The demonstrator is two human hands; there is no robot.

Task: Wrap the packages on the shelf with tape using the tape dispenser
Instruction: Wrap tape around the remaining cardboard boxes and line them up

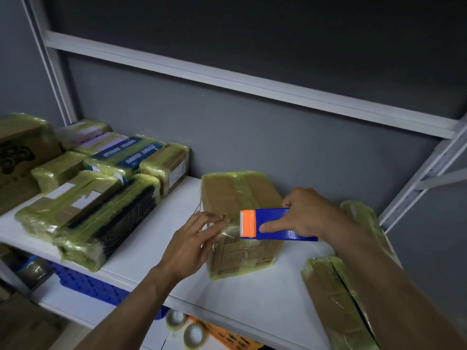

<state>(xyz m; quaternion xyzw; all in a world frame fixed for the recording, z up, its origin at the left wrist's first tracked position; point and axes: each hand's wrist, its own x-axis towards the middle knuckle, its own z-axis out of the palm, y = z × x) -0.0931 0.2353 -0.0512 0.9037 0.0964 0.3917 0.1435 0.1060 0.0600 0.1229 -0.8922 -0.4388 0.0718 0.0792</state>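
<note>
Brown package (pixel 227 193) sits mid-shelf (pixel 151 261), under both hands. Tape dispenser (pixel 274 224) lies across its near top edge, long axis left-right, orange cutter toward the left hand (pixel 192 238), whose straight fingers press the tape end (pixel 228 229). Right hand (pixel 310 213) grips the dispenser; the pull likely goes rightward.

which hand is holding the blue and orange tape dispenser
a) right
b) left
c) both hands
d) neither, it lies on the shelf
a: the right hand grips the tape dispenser against the cardboard box, while the left hand only rests its fingers on the box.
</note>
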